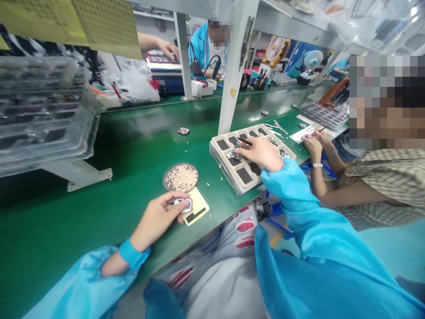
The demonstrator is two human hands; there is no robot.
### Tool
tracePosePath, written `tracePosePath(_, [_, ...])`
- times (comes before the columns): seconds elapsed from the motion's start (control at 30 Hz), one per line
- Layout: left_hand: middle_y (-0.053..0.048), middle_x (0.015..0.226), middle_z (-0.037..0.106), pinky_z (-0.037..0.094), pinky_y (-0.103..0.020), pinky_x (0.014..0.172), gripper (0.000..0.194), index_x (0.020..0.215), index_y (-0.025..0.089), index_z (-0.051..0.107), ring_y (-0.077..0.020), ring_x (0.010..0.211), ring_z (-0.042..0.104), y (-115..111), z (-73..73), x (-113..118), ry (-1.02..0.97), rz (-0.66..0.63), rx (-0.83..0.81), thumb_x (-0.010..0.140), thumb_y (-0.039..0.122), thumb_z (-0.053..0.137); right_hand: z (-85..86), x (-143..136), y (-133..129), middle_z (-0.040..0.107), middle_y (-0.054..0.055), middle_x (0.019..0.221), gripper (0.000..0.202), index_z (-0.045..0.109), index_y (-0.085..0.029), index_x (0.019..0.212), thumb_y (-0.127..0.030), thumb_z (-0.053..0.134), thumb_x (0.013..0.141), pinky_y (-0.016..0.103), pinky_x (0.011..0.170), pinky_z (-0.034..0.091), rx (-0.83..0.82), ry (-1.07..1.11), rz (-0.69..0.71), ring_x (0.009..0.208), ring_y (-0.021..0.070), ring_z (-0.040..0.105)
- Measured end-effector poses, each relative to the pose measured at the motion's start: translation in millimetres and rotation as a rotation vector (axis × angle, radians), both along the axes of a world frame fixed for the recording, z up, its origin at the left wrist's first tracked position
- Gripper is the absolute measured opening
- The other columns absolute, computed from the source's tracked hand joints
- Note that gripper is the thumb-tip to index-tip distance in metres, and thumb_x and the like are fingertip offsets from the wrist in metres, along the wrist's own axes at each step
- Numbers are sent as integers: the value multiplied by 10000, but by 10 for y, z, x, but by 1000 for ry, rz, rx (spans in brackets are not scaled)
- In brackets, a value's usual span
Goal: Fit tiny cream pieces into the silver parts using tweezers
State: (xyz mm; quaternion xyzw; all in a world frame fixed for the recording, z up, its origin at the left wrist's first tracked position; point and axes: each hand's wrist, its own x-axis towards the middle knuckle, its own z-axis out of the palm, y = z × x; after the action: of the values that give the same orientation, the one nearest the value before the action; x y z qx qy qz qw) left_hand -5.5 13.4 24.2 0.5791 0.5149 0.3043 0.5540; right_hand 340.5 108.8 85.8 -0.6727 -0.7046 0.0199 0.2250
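Note:
My left hand [161,217] is closed round a small rounded device housing [186,204] with a silvery face and a purplish edge. It holds the housing just above a yellow paper pad [200,204] marked with a black strip. My right hand [260,153] reaches over a beige compartment tray [216,153], its fingers pinched on a thin black tool [244,141], perhaps tweezers. Beside those fingertips, small silvery parts [233,155] lie in the tray; whether the fingers touch them I cannot tell. A round dish [181,177] of tiny pale and dark pieces stands beyond my left hand.
Stacked clear trays [49,133] stand at the left on a metal bracket [89,177]. A metal post [234,84] rises behind the beige tray. Another device housing [183,131] lies on the green bench [139,146]. At the right, a co-worker's hands [315,144] work over white strips.

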Motion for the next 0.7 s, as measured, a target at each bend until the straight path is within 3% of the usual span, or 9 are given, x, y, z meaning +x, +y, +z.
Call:
tracePosePath(0.23, [-59,844,725,496,-207,506,394,992,138,683,-98,515,599,-19,4,9,-98,-31,-56,793,468,765,-28,-55,-133,694,94,1003,349,658,-201,1033,-432,749,789,384,784,470,208,35,103,905,282,639])
tracePosePath(0.5, [-45,776,710,492,-199,486,391,979,131,692,-101,520,586,-25,32,22,-126,-27,-55,783,461,766,-12,-187,-245,662,1,830,324,578,-218,909,-353,791,706,317,686,442,148,211,196,746,203,599])
tracePosePath(0.6, [-42,769,705,489,-196,485,396,977,128,695,-100,518,587,-27,40,24,-125,-28,-59,777,462,768,-34,-231,-241,653,-1,776,215,601,-208,849,-322,753,749,309,659,441,142,247,213,708,186,588])
tracePosePath(0.7, [-45,763,704,487,-203,475,399,964,129,697,-106,516,585,-31,64,39,-125,-15,-66,764,465,774,-58,-245,-199,694,31,861,99,676,-201,861,-291,700,824,333,732,479,179,276,275,796,200,628])
